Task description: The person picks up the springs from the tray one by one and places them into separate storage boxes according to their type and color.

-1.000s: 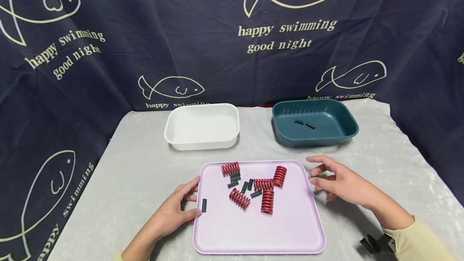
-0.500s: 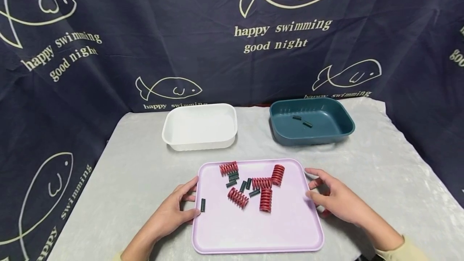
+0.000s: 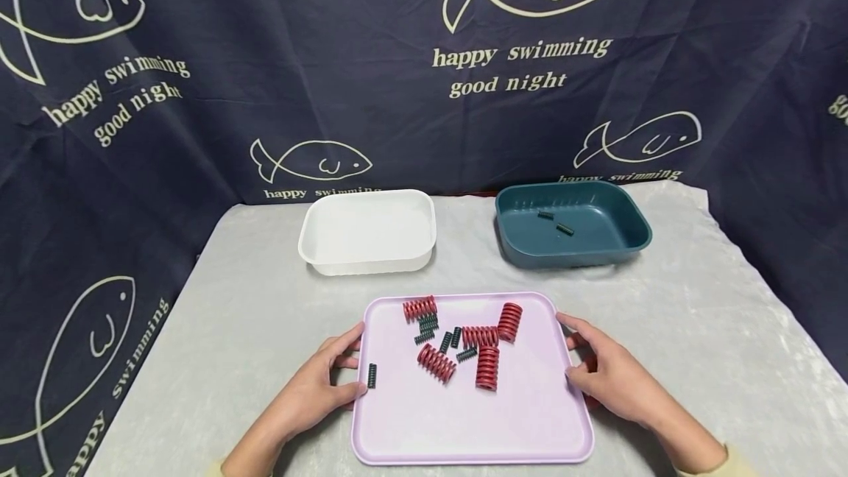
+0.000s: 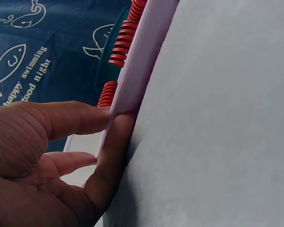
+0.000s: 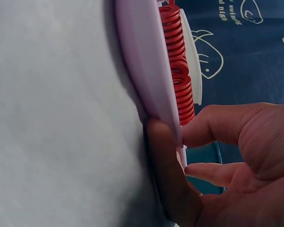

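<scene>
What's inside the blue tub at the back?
Two small dark springs lie on the floor of the blue tub. Its near wall hides the strip of floor just behind it.

1. I am seeing soft, even light from above in the head view; the grey table cloth point(image 3: 695, 293) is looking bright, without glare.
2. Only faint shadows are lying under both hands.
3. The backdrop is bending slightly at the edges.
4. In both wrist views the close fingers are looking blurred.
</scene>
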Available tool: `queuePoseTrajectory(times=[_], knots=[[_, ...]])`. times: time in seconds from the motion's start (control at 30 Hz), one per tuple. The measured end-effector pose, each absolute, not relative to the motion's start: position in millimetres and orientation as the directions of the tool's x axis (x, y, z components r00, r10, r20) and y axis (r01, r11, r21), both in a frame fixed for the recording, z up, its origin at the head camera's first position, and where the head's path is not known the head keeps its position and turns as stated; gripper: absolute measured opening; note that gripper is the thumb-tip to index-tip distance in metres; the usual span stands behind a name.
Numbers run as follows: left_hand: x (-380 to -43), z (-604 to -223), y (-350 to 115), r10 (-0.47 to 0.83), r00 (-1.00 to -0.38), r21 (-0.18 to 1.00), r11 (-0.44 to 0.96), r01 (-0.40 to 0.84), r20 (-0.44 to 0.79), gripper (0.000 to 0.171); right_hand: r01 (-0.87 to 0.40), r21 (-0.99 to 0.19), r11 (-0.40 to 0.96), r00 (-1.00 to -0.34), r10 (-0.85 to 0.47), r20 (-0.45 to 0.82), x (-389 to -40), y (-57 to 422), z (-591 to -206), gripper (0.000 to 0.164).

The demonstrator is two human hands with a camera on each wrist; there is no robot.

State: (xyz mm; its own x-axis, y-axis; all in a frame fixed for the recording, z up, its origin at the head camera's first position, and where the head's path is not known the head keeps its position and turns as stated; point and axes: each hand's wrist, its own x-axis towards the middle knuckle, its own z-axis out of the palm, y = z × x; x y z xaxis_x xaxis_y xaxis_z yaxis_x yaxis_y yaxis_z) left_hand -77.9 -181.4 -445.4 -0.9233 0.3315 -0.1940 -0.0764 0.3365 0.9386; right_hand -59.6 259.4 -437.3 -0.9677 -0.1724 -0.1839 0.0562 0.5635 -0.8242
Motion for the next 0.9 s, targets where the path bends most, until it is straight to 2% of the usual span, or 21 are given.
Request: queuePoseTrajectory(times=[0.2,0.67,0.9], knots=[[-83,-445,-182,0.355,-0.914,0.941,0.329,-0.075,-0.197,0.084,0.063,-0.797,0.6,-0.968,-0.159,-0.196,-59,261,-438,0.077],[-96,-432,-193,0.46,-0.839,0.951,0.242,-0.194,-0.289,0.075,0.076,-0.821,0.565,-0.965,-0.165,-0.203,-59,261,-439,0.078],[-109,-421,-194,0.421,-0.871,0.955,0.254,-0.156,-0.254,0.071,0.075,-0.812,0.579,-0.965,-0.164,-0.206,-60,261,-438,0.077]])
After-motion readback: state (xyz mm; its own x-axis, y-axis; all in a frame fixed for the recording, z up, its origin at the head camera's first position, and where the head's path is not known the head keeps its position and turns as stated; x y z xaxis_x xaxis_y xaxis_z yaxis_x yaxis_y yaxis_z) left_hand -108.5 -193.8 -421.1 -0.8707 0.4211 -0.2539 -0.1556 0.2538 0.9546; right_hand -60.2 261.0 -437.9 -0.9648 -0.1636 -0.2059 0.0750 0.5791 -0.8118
